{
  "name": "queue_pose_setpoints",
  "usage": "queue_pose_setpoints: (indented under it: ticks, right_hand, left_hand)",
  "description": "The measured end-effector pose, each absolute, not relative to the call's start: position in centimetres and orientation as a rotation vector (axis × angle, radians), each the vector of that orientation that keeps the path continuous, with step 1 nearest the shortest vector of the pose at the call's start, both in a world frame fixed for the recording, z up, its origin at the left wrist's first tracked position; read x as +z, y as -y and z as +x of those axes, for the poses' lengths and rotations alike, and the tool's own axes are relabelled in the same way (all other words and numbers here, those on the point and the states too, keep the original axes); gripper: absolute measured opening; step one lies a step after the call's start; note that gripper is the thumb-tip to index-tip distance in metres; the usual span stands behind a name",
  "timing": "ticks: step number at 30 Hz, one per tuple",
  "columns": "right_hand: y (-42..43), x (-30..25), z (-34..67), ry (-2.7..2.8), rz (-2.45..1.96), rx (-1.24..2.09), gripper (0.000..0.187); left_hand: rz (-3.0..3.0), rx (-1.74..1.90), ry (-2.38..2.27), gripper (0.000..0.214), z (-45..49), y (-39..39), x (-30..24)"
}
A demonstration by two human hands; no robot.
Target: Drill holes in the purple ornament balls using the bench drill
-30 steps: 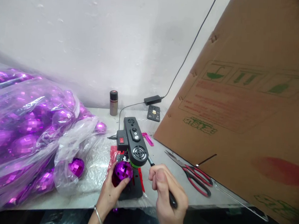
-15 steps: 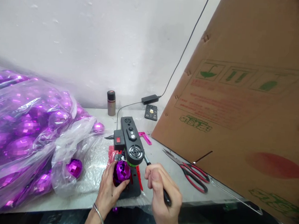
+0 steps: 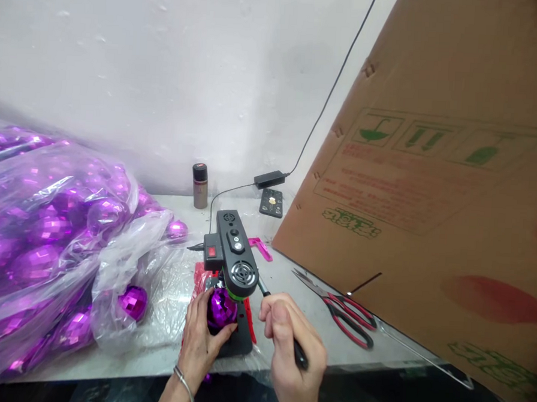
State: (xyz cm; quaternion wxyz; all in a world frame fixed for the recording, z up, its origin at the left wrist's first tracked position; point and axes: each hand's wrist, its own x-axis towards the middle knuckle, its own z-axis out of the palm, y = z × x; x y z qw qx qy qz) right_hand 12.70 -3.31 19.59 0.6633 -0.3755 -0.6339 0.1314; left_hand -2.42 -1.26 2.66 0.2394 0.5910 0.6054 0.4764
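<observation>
My left hand (image 3: 202,341) is closed around a purple faceted ball (image 3: 221,307), holding it on the base of a small black bench machine (image 3: 232,253), right under its round head. My right hand (image 3: 290,346) is wrapped around the machine's black lever handle (image 3: 297,351), which slants up to the head. A bracelet sits on my left wrist. The machine has a red switch on its left side and stands on a red pad.
A big clear plastic bag (image 3: 45,243) full of purple balls fills the left; one ball (image 3: 132,302) lies near its mouth. Red-handled scissors (image 3: 347,319) lie to the right, beside a large leaning cardboard sheet (image 3: 431,185). A small bottle (image 3: 199,185), power adapter (image 3: 269,179) and cable are at the back.
The camera view shifted slightly. My left hand has turned the ball a little under the machine head; my right hand stays on the lever.
</observation>
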Motion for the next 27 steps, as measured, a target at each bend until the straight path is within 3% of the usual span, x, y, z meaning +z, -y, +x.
queue_pose_setpoints:
  ticks: [13,27]
  right_hand:
    - [3.2,20.2,12.6,1.43,-0.885,0.308,0.04]
    - [3.2,20.1,12.6,1.428,-0.872,0.314,0.042]
  left_hand:
    - [1.177,1.112,-1.218,0.092,-7.0,0.2,4.2]
    - [1.718,1.111,-1.359,0.075,-5.9,1.4,3.4]
